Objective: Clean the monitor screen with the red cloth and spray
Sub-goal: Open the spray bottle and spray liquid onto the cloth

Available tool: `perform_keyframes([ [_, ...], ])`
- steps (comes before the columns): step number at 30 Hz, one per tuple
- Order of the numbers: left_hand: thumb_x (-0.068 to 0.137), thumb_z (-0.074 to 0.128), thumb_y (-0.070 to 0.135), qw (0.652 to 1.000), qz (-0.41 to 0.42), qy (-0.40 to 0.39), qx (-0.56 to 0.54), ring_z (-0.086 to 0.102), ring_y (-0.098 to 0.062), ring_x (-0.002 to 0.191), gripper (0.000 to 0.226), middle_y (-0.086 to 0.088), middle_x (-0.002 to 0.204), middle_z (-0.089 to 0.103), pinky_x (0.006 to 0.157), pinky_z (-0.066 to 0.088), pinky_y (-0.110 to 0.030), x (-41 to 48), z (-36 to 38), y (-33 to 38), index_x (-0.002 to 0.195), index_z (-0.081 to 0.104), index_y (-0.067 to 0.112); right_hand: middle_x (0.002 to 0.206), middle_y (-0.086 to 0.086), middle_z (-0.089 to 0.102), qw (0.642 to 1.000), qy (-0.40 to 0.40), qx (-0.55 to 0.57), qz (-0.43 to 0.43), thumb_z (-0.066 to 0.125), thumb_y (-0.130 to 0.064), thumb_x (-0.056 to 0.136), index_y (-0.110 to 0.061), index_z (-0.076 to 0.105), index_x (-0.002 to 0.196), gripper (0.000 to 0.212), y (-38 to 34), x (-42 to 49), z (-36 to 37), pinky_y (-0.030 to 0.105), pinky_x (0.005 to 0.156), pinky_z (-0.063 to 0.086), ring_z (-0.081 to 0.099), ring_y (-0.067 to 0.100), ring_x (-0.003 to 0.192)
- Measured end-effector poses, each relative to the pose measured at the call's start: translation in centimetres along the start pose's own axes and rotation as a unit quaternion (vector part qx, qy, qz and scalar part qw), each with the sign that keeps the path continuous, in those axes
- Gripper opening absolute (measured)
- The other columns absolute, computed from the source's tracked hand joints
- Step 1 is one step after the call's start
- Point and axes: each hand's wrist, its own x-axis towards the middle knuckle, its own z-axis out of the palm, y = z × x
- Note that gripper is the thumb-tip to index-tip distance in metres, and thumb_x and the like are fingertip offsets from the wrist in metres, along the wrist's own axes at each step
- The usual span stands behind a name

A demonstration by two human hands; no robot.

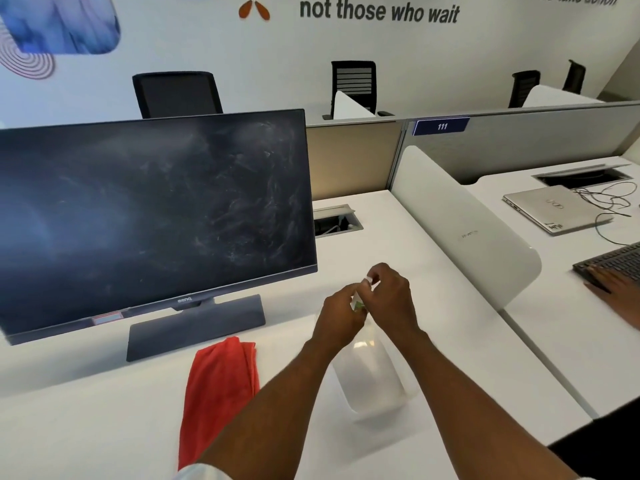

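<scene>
Left hand (341,315) and right hand (389,297) are gripping the clear plastic spray bottle (372,372), apparently readying its nozzle. Folded red cloth (220,386) is lying left of the hands, smudged black monitor screen (156,209) standing beyond; spraying likely follows.

White desks (398,237), grey partition (536,140), black chairs (176,93).

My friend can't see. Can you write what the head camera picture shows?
Two hands, the left hand and right hand, hold the top of a clear spray bottle standing on a white desk. A red cloth lies beside it, before a smudged dark monitor.
</scene>
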Motion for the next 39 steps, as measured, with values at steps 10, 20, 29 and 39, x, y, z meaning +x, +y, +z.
perform_keyframes([
  [10, 0.092, 0.06, 0.042, 0.996, 0.001, 0.084, -0.04, 0.059, 0.002, 0.078, 0.026, 0.02, 0.098, 0.058, 0.069, 0.041, -0.005, 0.3, -4.5, 0.2, 0.114, 0.059, 0.029, 0.093, 0.004, 0.067, 0.995, 0.019, 0.046, -0.082, 0.062, -0.016, 0.089, -0.012, 0.061, 0.096, 0.007, -5.0, 1.0, 1.3, 0.028, 0.073, 0.057, 0.062, 0.015, 0.08],
  [20, 0.091, 0.059, 0.045, 0.992, -0.035, 0.114, -0.043, 0.058, -0.001, 0.078, 0.027, 0.015, 0.099, 0.059, 0.064, 0.039, -0.005, -3.0, -11.6, -3.6, 0.113, 0.054, 0.029, 0.112, 0.003, 0.065, 0.977, -0.153, 0.145, 0.028, 0.058, -0.027, 0.094, -0.017, 0.06, 0.116, 0.024, -10.3, 0.0, 5.8, 0.033, 0.092, 0.054, 0.063, 0.021, 0.101],
  [29, 0.094, 0.058, 0.035, 0.993, -0.082, 0.083, -0.029, 0.059, -0.007, 0.086, 0.028, 0.003, 0.114, 0.067, 0.08, 0.046, -0.017, -7.3, -15.2, -8.9, 0.119, 0.056, 0.022, 0.102, 0.004, 0.065, 0.942, -0.281, 0.182, 0.028, 0.057, -0.029, 0.096, -0.017, 0.061, 0.11, 0.019, -12.9, -3.0, 10.7, 0.034, 0.088, 0.056, 0.063, 0.022, 0.097],
  [39, 0.094, 0.056, 0.035, 0.989, -0.108, 0.101, -0.004, 0.06, 0.0, 0.073, 0.007, 0.017, 0.087, 0.06, 0.056, 0.041, -0.005, -10.9, -17.6, -12.3, 0.097, 0.056, 0.029, 0.115, 0.003, 0.064, 0.942, -0.31, 0.125, 0.026, 0.057, -0.031, 0.095, -0.019, 0.055, 0.124, 0.032, -14.2, -7.1, 15.2, 0.036, 0.092, 0.055, 0.063, 0.022, 0.104],
])
